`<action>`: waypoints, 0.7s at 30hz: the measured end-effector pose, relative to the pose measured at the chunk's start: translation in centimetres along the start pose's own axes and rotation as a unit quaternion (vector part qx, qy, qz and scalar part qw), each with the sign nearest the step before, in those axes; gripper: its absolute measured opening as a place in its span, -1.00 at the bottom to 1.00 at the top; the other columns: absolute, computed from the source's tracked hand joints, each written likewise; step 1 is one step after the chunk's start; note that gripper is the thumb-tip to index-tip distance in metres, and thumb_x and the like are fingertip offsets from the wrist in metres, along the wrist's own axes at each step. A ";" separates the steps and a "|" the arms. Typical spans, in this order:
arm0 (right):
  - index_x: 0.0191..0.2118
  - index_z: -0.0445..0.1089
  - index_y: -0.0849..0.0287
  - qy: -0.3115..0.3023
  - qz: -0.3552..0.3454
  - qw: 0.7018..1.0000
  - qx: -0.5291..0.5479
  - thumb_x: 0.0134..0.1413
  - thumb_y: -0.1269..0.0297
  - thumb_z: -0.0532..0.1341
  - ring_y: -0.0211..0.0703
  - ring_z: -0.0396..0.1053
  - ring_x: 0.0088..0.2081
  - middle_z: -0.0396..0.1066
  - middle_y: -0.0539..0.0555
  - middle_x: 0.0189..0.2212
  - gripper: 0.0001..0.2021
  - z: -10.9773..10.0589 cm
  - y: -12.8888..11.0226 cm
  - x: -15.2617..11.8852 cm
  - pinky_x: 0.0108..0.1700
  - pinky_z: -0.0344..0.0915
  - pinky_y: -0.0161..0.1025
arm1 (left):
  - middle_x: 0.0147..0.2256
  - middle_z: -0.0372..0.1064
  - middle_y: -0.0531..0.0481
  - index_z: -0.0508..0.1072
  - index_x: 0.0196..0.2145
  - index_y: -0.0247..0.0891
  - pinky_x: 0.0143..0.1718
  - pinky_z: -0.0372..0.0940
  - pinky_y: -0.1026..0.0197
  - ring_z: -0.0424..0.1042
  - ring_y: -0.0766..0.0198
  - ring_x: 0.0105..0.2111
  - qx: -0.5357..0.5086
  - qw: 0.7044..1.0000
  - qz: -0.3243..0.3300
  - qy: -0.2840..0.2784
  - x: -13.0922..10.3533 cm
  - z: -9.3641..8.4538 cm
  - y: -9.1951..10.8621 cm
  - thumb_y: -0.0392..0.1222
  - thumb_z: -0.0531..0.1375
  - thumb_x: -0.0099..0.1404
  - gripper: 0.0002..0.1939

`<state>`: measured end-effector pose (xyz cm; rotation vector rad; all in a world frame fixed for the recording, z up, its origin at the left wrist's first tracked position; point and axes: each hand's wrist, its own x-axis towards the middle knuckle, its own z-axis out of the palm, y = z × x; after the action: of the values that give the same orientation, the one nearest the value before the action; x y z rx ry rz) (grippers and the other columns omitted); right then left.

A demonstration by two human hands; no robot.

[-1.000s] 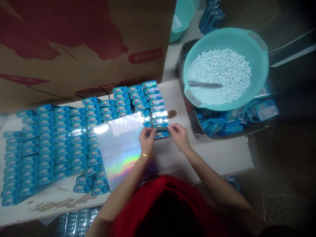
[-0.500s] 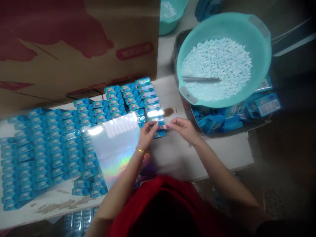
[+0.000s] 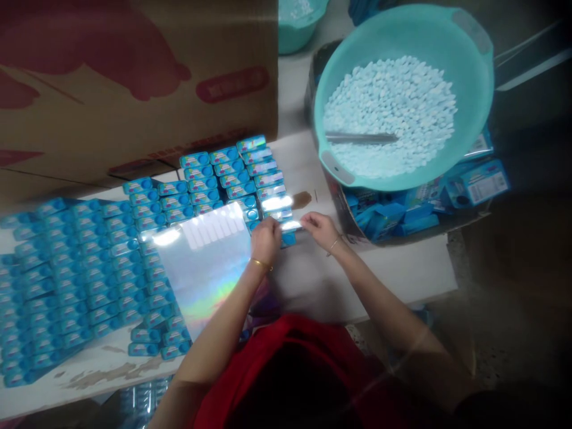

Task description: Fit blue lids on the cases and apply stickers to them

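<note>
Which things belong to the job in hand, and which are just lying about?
Likely in use:
shiny strip, pinched between left hand and right hand
rows of blue packs
rainbow-sheened sheet

Apparently lying about:
large teal basin of pale pellets
grey rod in it
printed carton behind the packs

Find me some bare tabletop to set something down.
Bare white table shows between the right forearm and the carton under the large teal bowl. Another, shadowed patch lies between the two forearms. Left of the hands it's crowded: rows of blue packs and a shiny sheet.
</note>
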<state>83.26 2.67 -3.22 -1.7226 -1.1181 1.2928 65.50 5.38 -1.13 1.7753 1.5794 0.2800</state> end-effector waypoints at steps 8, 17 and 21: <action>-0.49 0.32 0.17 -0.005 0.003 1.000 0.022 -0.07 0.08 0.23 -0.25 0.22 -0.48 0.30 -0.05 -0.57 -0.76 0.8 1.8 0.8 -0.35 0.21 -0.28 | -0.37 0.41 -0.19 0.39 -0.39 -0.28 -0.27 0.13 0.10 0.37 0.05 -0.31 0.145 0.986 0.071 0.034 0.4 1.6 -0.7 -0.19 0.05 0.32 -0.81; 0.07 0.36 0.15 0.116 -0.063 0.989 -0.072 0.21 0.24 0.02 -0.16 0.28 -0.27 0.29 0.08 -0.29 -0.63 2.4 3.4 -2.8 -0.19 0.28 -0.21 | -0.16 0.39 -0.22 0.38 0.05 -0.21 -0.20 0.09 0.03 0.31 0.00 -0.15 0.155 0.981 0.102 0.048 -1.9 0.3 -1.8 -0.20 0.01 0.36 -0.65; 0.14 0.34 0.17 0.024 -0.121 0.976 -0.181 0.19 0.43 -0.07 -0.08 0.26 -0.22 0.28 0.11 -0.33 -0.55 2.8 4.4 -4.0 -0.13 0.27 -0.15 | 0.09 0.27 -0.21 0.34 0.13 -0.07 -0.18 0.06 -0.02 0.22 -0.06 -0.03 0.204 0.972 0.120 0.006 -3.6 0.8 -2.2 -0.30 0.00 0.33 -0.55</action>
<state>81.02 -2.64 -6.43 -1.7920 -1.5554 0.9344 63.52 1.73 -2.04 2.2911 1.5080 0.0793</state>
